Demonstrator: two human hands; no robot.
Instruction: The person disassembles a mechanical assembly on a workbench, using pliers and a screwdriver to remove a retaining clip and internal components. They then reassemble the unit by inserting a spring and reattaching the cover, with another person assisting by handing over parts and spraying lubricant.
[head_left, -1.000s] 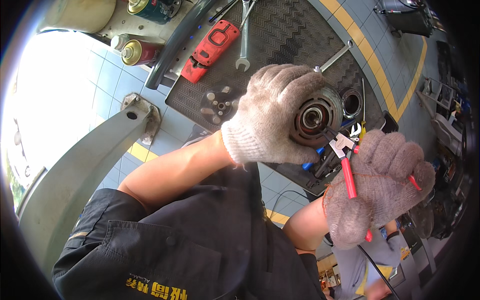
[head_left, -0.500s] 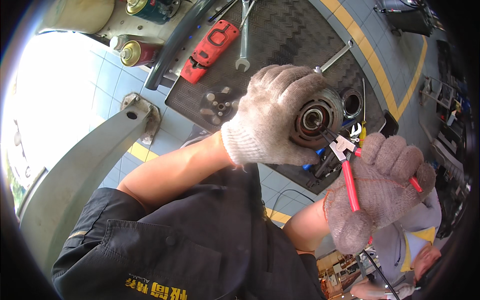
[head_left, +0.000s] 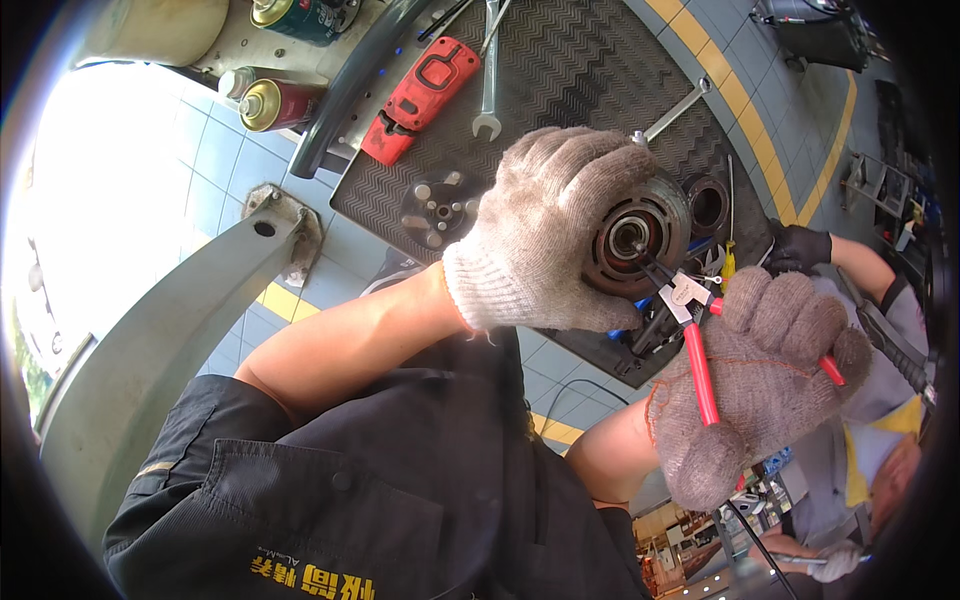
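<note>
Standing far to your left is a thick gray post (head_left: 170, 330). Next comes a red can (head_left: 285, 106) on its own shelf, apart from the tabletop (head_left: 560, 50). A red tool (head_left: 425, 95) lies on the tabletop's black bumpy cover, and the bumps probably help stop things from sliding. Near it sit a dark round piece with pegs (head_left: 438, 212) and a long wrench (head_left: 488, 75).

Your left hand (head_left: 550, 220) wraps around the side of a round metal part (head_left: 630, 238), in the middle of your view. You seem to hold it this way to keep it steady, with its open face toward you. The pliers (head_left: 690, 295) point their thin tips at its middle; I can't tell if they touch.

Beyond the part, a metal ring (head_left: 709, 182) and a yellow-handled screwdriver (head_left: 728, 265) lie close by, perhaps to be easy to reach. Your right hand (head_left: 760, 370) grips the pliers, thumb on one red handle and fingers around the other, with the handles spread wide. Just past it, another person's dark-gloved hand (head_left: 797, 247) is at the tabletop's edge.
</note>
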